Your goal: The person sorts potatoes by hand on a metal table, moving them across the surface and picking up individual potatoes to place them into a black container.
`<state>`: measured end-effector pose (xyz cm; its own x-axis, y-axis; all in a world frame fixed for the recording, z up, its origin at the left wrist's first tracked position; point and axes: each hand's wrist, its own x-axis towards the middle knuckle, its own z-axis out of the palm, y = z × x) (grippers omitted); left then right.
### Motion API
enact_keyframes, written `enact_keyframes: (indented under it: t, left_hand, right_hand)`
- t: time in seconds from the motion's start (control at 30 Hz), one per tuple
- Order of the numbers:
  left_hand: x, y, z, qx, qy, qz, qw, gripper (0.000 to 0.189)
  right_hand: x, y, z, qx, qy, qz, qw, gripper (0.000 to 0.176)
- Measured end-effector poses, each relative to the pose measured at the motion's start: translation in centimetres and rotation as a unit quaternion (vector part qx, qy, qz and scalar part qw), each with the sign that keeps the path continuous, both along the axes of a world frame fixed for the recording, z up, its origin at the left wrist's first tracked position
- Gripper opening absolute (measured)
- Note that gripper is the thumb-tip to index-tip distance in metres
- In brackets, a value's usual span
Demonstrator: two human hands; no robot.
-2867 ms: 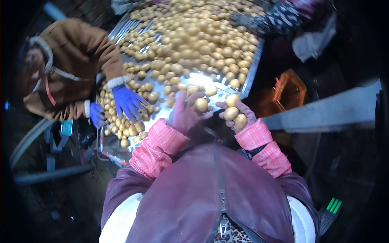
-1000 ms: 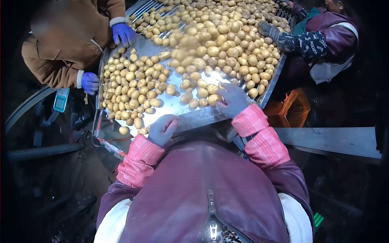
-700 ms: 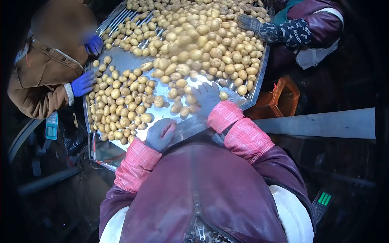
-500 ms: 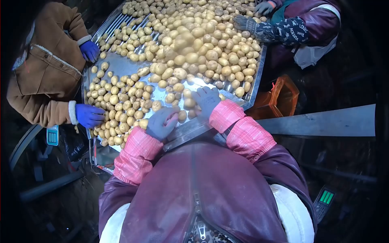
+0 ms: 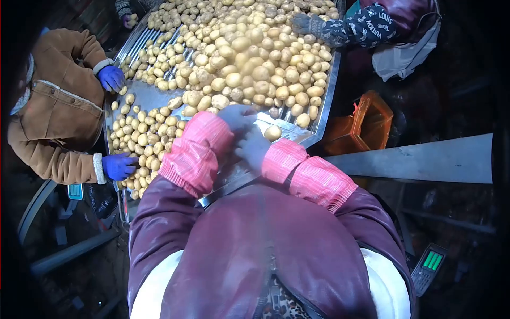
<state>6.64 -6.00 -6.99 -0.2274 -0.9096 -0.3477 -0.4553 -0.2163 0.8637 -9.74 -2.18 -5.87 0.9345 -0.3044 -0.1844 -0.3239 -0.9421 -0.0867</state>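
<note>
A heap of pale yellow potatoes (image 5: pixel 260 74) covers much of a metal sorting table (image 5: pixel 151 95). My left hand (image 5: pixel 237 116), in a grey-blue glove and pink sleeve, reaches across to the heap's near edge; its fingers are blurred and partly hidden. Just below it, nearer my body, lies my right hand (image 5: pixel 254 148) in a like glove. Its fingers point up and left, slightly apart, with nothing visible in them. A single potato (image 5: pixel 273 133) sits on the metal to the right of both hands. My left forearm hides part of the tabletop.
At left, a person in a brown jacket has blue-gloved hands (image 5: pixel 118 166) at a smaller potato group (image 5: pixel 143 133). Another person's grey-gloved hand (image 5: pixel 308 24) touches the heap at upper right. An orange container (image 5: pixel 366 125) and a metal strip (image 5: pixel 414 159) are at right.
My left hand has moved up and right, over to the heap's near edge. My right hand has drawn down and left. The potatoes around my hands are now hidden or shifted.
</note>
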Motion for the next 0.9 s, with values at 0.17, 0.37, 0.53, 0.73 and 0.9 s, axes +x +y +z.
enact_keyframes:
  t: [0.17,0.37,0.53,0.73,0.9]
  left_hand:
    - [-1.6,-2.2,-0.7,0.095,-0.125,-0.142,0.977,0.017]
    - [-0.8,-1.3,2.7,-0.02,-0.336,-0.16,0.928,0.018]
    - [4.2,3.7,3.4,-0.129,-0.321,0.078,0.935,0.03]
    - [0.2,9.8,4.6,-0.085,-0.152,0.128,0.976,0.039]
    - [-3.8,9.0,2.7,-0.126,-0.141,0.092,0.978,0.058]
  right_hand:
    - [-0.3,0.7,-1.6,0.029,-0.015,0.019,0.999,0.017]
    - [-0.3,0.2,-0.9,-0.024,-0.127,0.031,0.991,0.016]
    - [-1.5,-2.0,-0.8,-0.04,-0.195,-0.05,0.979,0.018]
    - [-4.8,-4.1,2.6,0.029,-0.1,-0.126,0.987,0.022]
    - [-8.3,-5.2,1.9,-0.02,-0.222,-0.127,0.967,0.027]
